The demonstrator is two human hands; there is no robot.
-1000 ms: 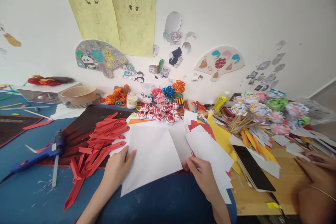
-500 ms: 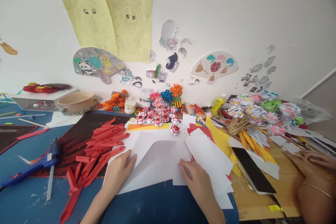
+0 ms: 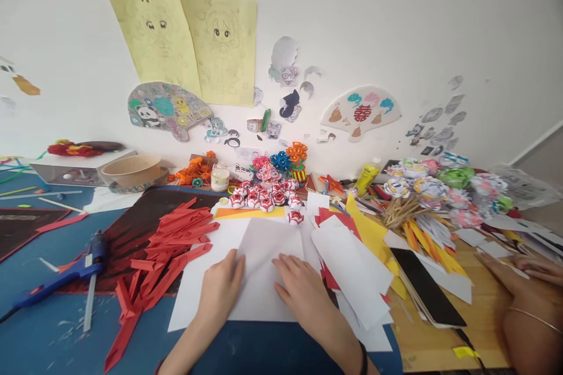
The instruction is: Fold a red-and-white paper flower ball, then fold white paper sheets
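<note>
A white paper sheet (image 3: 266, 246), apparently folded over, lies in front of me on top of a larger white sheet (image 3: 187, 299). My left hand (image 3: 220, 287) holds its left edge, with the thumb on top of the paper. On the right side of that paper, my right hand (image 3: 303, 293) rests palm down with its fingers stretched out. The underside of the paper is hidden. Just left of my left hand, a pile of folded red paper strips (image 3: 176, 240) spreads across a dark mat (image 3: 125, 222).
A blue glue gun (image 3: 83, 266) lies at the left. Red-and-white paper flowers (image 3: 266, 196) sit behind the sheets. White paper pieces (image 3: 352, 263) and a black phone (image 3: 426, 287) are at the right. A co-worker's arm (image 3: 523, 304) reaches in at far right.
My right hand has moved left onto the paper, and my left hand has shifted right. The sheet, raised in a curve before, now lies flatter and narrower between my hands.
</note>
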